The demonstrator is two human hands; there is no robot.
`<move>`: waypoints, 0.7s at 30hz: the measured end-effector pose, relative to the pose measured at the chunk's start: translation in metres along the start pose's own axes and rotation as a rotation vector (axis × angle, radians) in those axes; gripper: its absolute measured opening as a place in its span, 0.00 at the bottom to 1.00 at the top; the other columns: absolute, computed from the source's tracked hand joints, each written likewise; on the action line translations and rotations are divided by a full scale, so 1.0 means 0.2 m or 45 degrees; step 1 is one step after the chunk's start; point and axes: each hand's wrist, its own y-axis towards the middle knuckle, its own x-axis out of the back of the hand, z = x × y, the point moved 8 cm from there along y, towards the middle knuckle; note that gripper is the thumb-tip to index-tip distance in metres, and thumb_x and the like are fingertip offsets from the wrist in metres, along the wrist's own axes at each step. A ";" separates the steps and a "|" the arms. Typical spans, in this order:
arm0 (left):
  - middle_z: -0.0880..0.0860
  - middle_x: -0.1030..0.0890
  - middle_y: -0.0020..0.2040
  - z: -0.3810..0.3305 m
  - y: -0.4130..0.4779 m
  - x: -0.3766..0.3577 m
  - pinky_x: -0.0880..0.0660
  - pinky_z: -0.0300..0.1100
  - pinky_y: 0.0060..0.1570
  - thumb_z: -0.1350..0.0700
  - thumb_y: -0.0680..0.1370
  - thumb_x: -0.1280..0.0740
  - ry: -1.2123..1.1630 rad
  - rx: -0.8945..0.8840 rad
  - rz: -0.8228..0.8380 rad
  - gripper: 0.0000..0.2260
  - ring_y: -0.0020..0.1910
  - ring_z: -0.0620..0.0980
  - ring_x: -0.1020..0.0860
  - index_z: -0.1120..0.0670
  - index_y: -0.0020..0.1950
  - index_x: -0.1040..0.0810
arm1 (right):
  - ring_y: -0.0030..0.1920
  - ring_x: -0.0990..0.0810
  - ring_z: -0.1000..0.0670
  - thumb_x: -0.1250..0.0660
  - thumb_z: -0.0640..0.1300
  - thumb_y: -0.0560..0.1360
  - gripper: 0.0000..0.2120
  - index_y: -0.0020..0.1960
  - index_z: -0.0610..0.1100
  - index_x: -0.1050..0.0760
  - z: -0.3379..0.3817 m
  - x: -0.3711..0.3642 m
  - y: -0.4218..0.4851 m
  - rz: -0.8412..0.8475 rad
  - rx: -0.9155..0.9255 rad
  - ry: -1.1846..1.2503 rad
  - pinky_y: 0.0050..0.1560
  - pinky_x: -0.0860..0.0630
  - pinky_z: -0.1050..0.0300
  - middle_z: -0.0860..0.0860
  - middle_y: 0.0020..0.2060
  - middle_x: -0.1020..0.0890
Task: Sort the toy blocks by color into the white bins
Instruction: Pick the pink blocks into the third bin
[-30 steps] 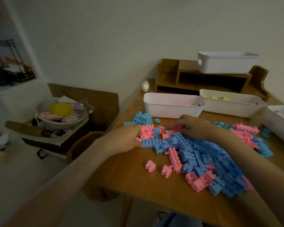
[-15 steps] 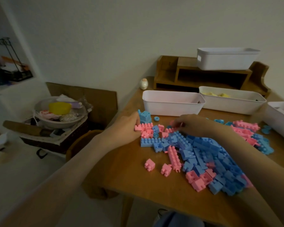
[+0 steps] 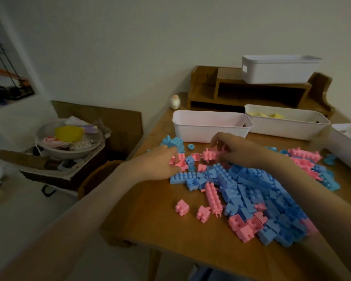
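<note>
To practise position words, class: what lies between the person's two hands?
Head view: a small blue block and a small pink block, between the left hand and the right hand, which pinches a pink piece.

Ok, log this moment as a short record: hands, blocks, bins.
left hand: fingers curled on a pink block cluster at the pile's far-left edge
right hand: pinches a pink studded piece in front of the near bin
pile: blue and pink blocks, mixed, on the table
near bin: white, contents hidden by its wall
second bin: holds yellow blocks
shelf bin: on the wooden shelf, contents hidden
</note>
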 end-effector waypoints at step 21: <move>0.55 0.19 0.47 -0.09 0.11 0.21 0.25 0.49 0.45 0.49 0.77 0.39 -0.098 -0.061 -0.242 0.12 0.45 0.51 0.21 0.56 0.50 0.21 | 0.46 0.27 0.56 0.35 0.45 0.77 0.15 0.62 0.46 0.32 -0.04 0.33 0.06 -0.698 0.109 0.071 0.38 0.34 0.72 0.55 0.51 0.27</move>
